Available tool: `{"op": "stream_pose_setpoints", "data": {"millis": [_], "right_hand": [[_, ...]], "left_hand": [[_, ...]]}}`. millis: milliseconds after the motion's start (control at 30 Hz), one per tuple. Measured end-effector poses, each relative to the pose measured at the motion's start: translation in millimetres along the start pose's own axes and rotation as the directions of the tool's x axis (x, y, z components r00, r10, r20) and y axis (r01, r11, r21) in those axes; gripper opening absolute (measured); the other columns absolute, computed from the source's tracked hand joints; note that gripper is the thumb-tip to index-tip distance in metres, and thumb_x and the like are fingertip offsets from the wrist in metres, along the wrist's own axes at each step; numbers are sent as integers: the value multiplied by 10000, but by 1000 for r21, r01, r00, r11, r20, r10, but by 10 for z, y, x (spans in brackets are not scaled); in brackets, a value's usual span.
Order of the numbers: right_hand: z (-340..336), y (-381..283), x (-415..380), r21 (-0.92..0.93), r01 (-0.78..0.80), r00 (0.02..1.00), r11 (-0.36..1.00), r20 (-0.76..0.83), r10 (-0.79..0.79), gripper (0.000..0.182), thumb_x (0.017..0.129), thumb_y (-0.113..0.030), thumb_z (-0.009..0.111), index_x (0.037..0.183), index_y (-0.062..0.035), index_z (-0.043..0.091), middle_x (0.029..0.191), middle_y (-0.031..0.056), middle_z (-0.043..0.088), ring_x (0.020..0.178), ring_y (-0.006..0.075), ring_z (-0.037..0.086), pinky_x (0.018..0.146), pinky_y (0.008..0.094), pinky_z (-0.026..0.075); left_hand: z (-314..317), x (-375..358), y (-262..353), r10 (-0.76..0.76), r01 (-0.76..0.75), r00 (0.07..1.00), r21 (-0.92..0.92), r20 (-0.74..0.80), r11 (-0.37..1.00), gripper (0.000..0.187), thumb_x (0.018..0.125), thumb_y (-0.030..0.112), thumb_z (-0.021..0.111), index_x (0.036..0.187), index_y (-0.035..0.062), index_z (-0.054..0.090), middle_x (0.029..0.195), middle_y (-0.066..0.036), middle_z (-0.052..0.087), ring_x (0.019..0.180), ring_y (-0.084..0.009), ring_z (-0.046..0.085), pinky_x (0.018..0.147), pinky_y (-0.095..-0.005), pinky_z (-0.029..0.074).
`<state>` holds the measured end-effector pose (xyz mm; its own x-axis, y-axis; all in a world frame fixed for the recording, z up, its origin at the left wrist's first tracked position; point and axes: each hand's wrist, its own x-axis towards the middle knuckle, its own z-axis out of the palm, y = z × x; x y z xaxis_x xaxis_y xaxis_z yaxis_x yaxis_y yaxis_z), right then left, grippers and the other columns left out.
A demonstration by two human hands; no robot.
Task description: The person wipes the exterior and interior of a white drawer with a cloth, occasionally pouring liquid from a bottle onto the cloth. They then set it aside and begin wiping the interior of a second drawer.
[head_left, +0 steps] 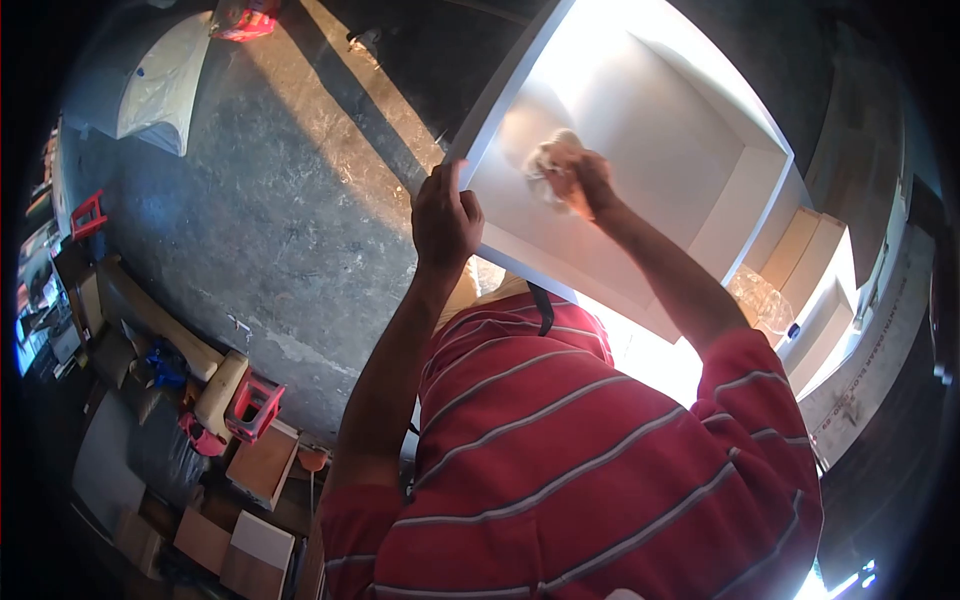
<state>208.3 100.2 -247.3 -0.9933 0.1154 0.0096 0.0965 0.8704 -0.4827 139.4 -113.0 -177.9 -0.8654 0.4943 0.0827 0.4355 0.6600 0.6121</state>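
Observation:
A white open box or drawer (690, 130) stands tilted in front of my body, its inside facing me. My left hand (447, 215) grips the box's left edge, with the thumb and fingers closed over the rim. Inside the box, my right hand (585, 182) holds a pale crumpled cloth (548, 165) against the inner panel. The fingers are bunched around the cloth and a little blurred. Bright light falls on the upper part of the box.
A clear plastic bottle (765, 302) with a blue cap lies right of the box, near pale boards (805, 250). Red plastic stools (255, 405) and wooden pieces (262, 465) stand at lower left. A white sheet (165, 85) lies on the concrete floor (290, 215).

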Motion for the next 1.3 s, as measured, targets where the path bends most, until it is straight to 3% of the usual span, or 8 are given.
{"op": "stream_pose_setpoints", "data": {"millis": [133,867,1000,1033,1133,1200,1233,1300], "right_hand": [[615,-218,-144,511,-212,977,833,98,189,73,809,-145,567,848,-103,613,763,92,622,704,239,636,634,340,517],[223,-268,-202,-86,394,915,915,-62,-400,421,803,-232,643,1180,-78,535,1212,76,530,1164,225,482,1027,408,359],[130,193,451,860,-451,858,239,345,379,259,832,-225,635,1048,-83,639,1108,77,578,1005,249,546,878,393,420],[80,340,577,513,-220,946,830,-95,309,222,833,-226,634,1013,-97,656,1067,87,583,973,261,543,847,399,419],[198,397,498,-220,6,924,975,-371,-89,163,809,-231,646,942,-137,661,918,84,555,873,261,533,761,364,408],[315,93,207,913,-364,906,185,302,296,170,784,-264,670,884,-142,606,886,78,517,818,247,534,738,335,397],[343,-36,38,620,-65,997,782,11,74,167,790,-248,669,860,-130,573,888,74,520,818,234,543,727,330,410],[224,-92,9,55,334,941,941,-85,-329,190,791,-219,680,834,-116,526,882,38,522,807,201,556,704,332,439]], "left_hand": [[25,-18,-22,21,-22,1000,-31,-6,999,316,753,-12,491,1067,18,522,935,-174,588,881,-356,589,761,-449,467],[3,17,-22,34,-34,999,-23,-36,999,311,750,-24,483,1057,3,524,942,-183,597,876,-364,599,743,-435,483],[15,-16,-33,46,-46,998,-20,-31,999,299,752,-24,487,1045,7,534,928,-183,591,861,-367,594,747,-429,482],[10,8,-33,45,-46,999,-18,-29,999,296,751,-23,488,1042,6,536,923,-184,588,859,-368,592,752,-428,481],[18,13,-40,57,-58,998,-12,-38,998,295,754,-20,492,1045,5,534,914,-182,584,860,-366,588,760,-429,478],[25,21,-40,48,-49,998,-17,-46,999,297,755,-20,492,1048,5,534,921,-183,586,865,-366,588,762,-431,478],[23,6,-38,35,-35,999,-22,-39,999,298,756,-19,492,1050,4,534,927,-184,588,871,-365,588,764,-432,478],[17,1,-45,33,-34,999,-25,-40,999,301,755,-18,492,1053,5,534,934,-185,590,872,-365,589,766,-433,478]]}}
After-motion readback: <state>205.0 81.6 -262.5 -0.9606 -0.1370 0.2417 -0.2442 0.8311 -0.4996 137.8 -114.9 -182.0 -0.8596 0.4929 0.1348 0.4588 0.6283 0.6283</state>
